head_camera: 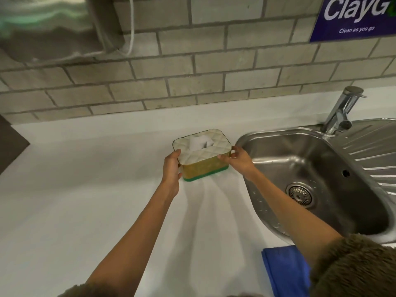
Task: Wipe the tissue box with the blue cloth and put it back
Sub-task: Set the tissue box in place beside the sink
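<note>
**Head view: both hands grip tissue box beside kitchen sink**

Head camera footage looks down on a white countertop (85, 200) backed by a wall of pale grey brick tiles (192, 67). A stainless steel sink (304, 151) with a chrome tap (340, 110) occupies the right side, and a blue sign (353, 16) reading "Clean as you go" hangs above it. The left hand (171, 168) and right hand (237, 159) are each closed on opposite short ends of the tissue box (203, 155), thumbs on the quilted white lid. The box, gold-sided with a green base, sits on or just above the counter, near the sink's left rim. It stands upright, a tissue protruding from the top slot, its long axis running left to right and slightly angled away toward the wall. The blue cloth (285, 271) lies on the counter at the near edge, well apart from the box, partly under the right forearm.
</note>
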A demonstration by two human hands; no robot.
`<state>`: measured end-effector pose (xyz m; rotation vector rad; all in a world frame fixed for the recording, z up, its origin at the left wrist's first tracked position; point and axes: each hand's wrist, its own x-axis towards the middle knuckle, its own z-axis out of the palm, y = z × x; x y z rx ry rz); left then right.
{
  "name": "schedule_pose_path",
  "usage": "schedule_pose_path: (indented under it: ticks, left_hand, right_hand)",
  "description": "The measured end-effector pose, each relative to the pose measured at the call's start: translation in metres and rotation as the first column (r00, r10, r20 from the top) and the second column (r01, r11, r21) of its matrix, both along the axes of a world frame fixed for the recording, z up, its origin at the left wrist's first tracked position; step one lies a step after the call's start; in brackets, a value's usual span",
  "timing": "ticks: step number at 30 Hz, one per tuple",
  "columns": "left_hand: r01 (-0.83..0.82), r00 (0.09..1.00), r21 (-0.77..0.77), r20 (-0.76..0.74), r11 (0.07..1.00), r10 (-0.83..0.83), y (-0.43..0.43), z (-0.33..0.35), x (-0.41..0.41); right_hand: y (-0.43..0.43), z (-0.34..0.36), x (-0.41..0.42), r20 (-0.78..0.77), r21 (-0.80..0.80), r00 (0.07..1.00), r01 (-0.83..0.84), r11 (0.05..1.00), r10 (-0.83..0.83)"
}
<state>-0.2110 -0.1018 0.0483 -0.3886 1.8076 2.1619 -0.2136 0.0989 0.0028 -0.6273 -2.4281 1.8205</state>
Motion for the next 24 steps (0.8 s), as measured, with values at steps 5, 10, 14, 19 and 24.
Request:
schedule_pose_path:
  ticks: [5,10,14,19,24]
  left_hand:
    - [0.065,0.997,0.068,-0.038,0.996,-0.062,0.000,-0.005,-0.026]
    - [0.110,0.990,-0.051,-0.085,0.993,-0.114,0.011,-0.008,-0.044]
    - [0.122,0.989,-0.086,-0.070,0.989,-0.128,0.020,-0.012,-0.050]
    - [0.023,0.994,-0.193,-0.102,0.981,-0.043,0.028,-0.012,-0.053]
    - [0.125,0.992,-0.160,0.052,0.979,-0.118,0.030,-0.022,-0.048]
  right_hand:
    - [0.004,-0.001,-0.012,-0.011,-0.019,0.995,0.100,0.995,-0.101]
    - [0.019,-0.002,-0.016,-0.013,-0.107,0.993,0.114,0.988,-0.117]
    - [0.034,0.001,-0.016,-0.001,-0.119,0.995,0.098,0.988,-0.099]
    - [0.042,0.006,-0.015,0.013,-0.204,0.997,0.080,0.976,-0.079]
    - [0.042,0.000,-0.014,0.066,-0.224,0.998,0.034,0.974,-0.020]
